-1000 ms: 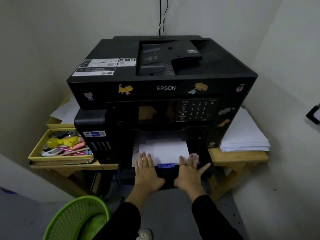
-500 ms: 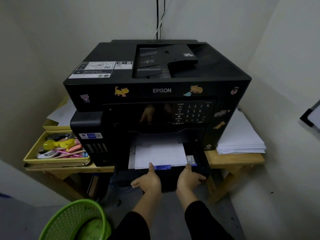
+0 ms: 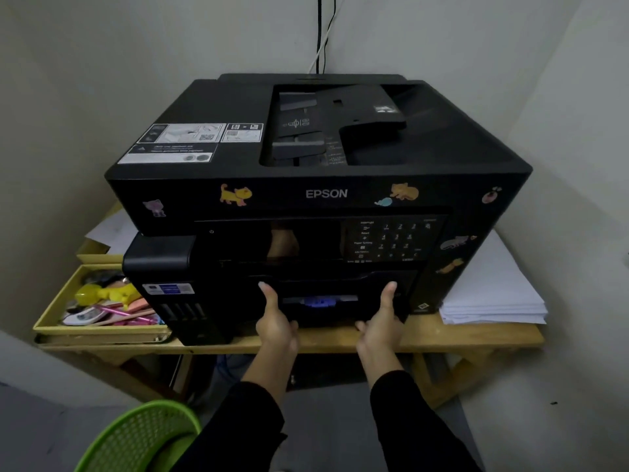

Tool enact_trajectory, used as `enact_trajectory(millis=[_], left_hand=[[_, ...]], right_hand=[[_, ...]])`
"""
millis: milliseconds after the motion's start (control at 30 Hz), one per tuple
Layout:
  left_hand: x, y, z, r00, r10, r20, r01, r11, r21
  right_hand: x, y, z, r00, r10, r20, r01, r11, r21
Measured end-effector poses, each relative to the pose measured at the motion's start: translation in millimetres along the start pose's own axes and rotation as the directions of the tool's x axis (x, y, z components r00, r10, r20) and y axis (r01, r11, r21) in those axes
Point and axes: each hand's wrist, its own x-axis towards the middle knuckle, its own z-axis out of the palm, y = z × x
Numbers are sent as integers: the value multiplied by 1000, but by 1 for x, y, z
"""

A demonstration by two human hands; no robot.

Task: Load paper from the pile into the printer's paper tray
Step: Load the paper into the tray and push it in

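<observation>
Here both hands grip the tray (image 3: 335, 301), which sits flush in the printer (image 3: 316, 185) front. Left hand (image 3: 276, 327) and right hand (image 3: 381, 327) each hold it with thumb up on the face and fingers curled under the lower edge. The paper pile (image 3: 493, 294) lies on the table (image 3: 476, 335), just right of the printer (no sheet visible inside the tray)

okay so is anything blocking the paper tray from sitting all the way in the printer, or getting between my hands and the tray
Nothing visible does. The left hand and right hand both grip the paper tray front directly, thumbs up on its face. The tray looks pushed into the printer, with no loaded sheets showing. The paper pile sits off to the right.
</observation>
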Motion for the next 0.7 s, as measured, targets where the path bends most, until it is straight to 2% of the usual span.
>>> enact_trajectory(millis=[167,500,600,700], left_hand=[[3,3,11,998,-36,-54,35,999,-24],[0,6,13,997,-39,-65,34,996,-85],[2,6,13,996,-49,-75,42,995,-92],[7,6,5,999,-46,16,47,995,-86]], right_hand=[[11,0,10,999,-5,-48,5,1000,-14],[7,0,15,999,31,-19,-30,998,48],[8,-1,11,999,33,7,-33,998,51],[13,-7,7,991,38,129,-51,994,97]])
